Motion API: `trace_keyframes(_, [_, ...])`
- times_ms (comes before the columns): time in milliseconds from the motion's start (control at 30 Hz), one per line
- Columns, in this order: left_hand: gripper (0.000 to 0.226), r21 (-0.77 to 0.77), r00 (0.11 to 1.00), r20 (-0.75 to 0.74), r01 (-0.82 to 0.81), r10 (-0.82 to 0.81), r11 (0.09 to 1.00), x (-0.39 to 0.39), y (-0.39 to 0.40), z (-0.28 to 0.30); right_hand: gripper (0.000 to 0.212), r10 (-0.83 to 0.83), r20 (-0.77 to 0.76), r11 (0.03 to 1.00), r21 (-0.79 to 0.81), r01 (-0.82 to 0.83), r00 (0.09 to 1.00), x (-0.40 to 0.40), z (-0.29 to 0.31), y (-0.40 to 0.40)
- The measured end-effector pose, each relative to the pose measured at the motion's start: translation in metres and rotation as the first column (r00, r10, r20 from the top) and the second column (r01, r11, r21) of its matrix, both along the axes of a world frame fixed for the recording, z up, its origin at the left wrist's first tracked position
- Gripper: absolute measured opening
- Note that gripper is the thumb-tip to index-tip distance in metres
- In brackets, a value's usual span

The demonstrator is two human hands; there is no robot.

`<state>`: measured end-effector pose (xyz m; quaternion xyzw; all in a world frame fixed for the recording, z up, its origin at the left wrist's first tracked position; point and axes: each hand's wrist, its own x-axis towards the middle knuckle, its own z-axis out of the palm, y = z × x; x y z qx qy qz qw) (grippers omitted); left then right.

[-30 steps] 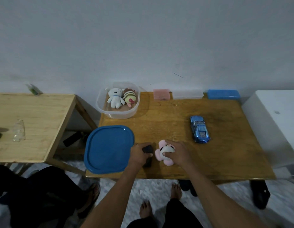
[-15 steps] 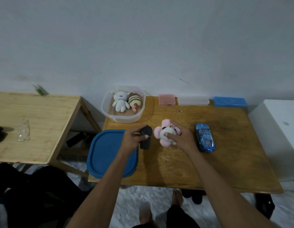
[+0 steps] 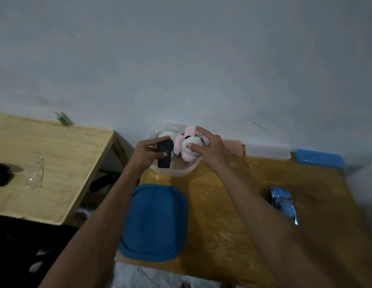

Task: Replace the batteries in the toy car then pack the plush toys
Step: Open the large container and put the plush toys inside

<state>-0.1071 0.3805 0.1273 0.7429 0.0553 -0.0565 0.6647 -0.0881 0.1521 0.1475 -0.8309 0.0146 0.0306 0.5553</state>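
Observation:
My right hand [image 3: 210,149] grips a pink and white plush toy [image 3: 188,145] over the clear plastic container [image 3: 174,170] at the table's far left. My left hand [image 3: 146,152] holds a small black plush [image 3: 165,154] over the container's near left rim. A white plush [image 3: 166,134] shows inside the container, mostly hidden behind my hands. The blue toy car [image 3: 283,204] rests on the table to the right, apart from both hands.
The container's blue lid [image 3: 153,223] lies flat at the table's front left. Pink [image 3: 234,146], clear [image 3: 268,151] and blue [image 3: 319,161] boxes line the wall. A lighter wooden side table [image 3: 52,163] with a crumpled plastic wrapper [image 3: 35,173] stands on the left.
Both hands lifted the two plush toys from the table's front and carried them away from me to the container. The view has tilted up and shifted.

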Motion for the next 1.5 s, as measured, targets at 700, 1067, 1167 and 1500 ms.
trace_keyframes(700, [0.063,0.589,0.97,-0.221,0.217,-0.102,0.778,0.077,0.009,-0.066,0.075,0.128,-0.235,0.806,-0.542,-0.239,0.964,0.041,-0.081,0.07])
trace_keyframes(1067, [0.069,0.559,0.998,-0.012,0.064,-0.069,0.827,0.031,0.025,-0.026,0.062,0.08,-0.062,0.862,-0.497,-0.1,0.995,0.017,-0.047,0.057])
trace_keyframes(1167, [0.061,0.485,0.996,0.078,-0.004,-0.039,0.874,-0.004,0.033,-0.011,0.053,0.046,0.029,0.928,-0.372,-0.031,0.999,-0.01,-0.038,0.053])
trace_keyframes(1500, [0.059,0.558,0.997,-0.045,-0.031,0.067,0.829,-0.116,0.064,-0.046,0.051,0.018,-0.122,0.92,-0.386,-0.064,0.992,-0.127,-0.07,0.047])
